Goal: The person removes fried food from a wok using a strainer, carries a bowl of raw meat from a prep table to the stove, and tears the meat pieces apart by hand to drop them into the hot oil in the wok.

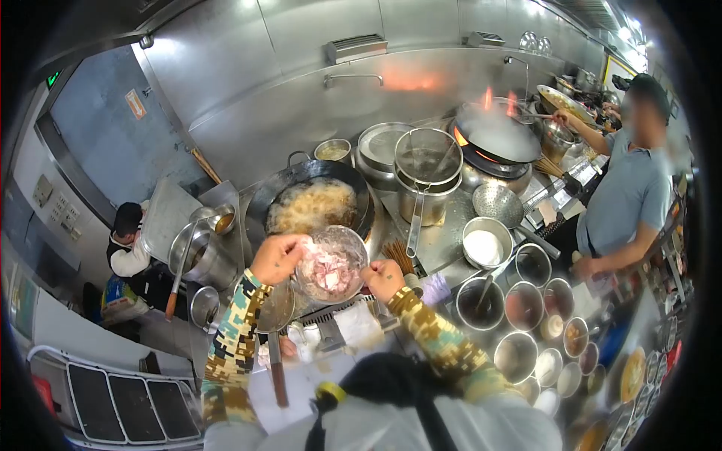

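A round bowl (358,252) of pale pink raw meat pieces (328,272) is held up in front of me, near the front edge of a big black wok (258,214). Bubbling, yellowish-brown frothy oil (312,208) fills that wok. My left hand (275,259) is closed at the bowl's left rim, its fingertips partly lost against the meat. On the opposite side, my right hand (384,279) pinches the right rim. Beneath the bowl, a wide strainer (277,307) with a wooden handle lies by a white cloth (356,325).
A mesh strainer (429,156) rests on a pot to the right. Further right, a person (632,169) handles a steaming wok (498,134) with flames behind it. Several seasoning containers (516,357) crowd the right counter. Another person (129,244) is at the left, near a metal pot (197,252).
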`<action>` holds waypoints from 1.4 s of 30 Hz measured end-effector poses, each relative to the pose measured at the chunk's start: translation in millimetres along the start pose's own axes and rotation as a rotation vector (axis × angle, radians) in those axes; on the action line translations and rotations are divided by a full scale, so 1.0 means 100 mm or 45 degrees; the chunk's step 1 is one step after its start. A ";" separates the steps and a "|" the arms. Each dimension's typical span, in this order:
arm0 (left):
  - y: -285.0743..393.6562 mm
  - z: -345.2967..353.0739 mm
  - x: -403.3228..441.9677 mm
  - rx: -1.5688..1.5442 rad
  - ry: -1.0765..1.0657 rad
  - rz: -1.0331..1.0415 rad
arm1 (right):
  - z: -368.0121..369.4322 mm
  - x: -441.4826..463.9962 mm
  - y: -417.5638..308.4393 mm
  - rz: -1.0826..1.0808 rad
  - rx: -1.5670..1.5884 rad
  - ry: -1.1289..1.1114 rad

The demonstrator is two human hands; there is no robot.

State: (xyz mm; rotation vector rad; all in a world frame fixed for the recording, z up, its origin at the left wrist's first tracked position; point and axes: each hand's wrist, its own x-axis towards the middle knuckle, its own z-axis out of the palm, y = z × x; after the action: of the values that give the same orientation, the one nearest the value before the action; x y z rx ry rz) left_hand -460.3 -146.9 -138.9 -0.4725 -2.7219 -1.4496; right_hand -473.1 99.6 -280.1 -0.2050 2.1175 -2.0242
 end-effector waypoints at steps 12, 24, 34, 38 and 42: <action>-1.12 -0.18 0.82 0.192 0.136 -0.056 | -0.83 -0.03 0.09 0.050 0.279 0.570; 0.19 0.38 0.83 0.230 -0.184 0.353 | -0.78 -0.39 -0.13 0.037 0.343 0.500; 0.12 0.70 0.56 0.529 -0.356 0.603 | -0.18 -0.27 -0.01 -0.138 0.112 0.300; 0.28 0.38 0.54 -0.147 -0.239 0.139 | -0.18 -0.29 -0.15 -0.113 0.104 0.284; 0.23 0.40 0.53 -0.469 -0.564 -0.011 | -0.19 -0.29 -0.23 -0.116 0.207 0.255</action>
State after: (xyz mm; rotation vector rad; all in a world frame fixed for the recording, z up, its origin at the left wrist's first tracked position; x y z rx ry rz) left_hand -499.7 -88.5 -134.6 -0.8924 -2.7526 -2.0810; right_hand -450.9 123.9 -254.8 -0.0771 2.0741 -2.3463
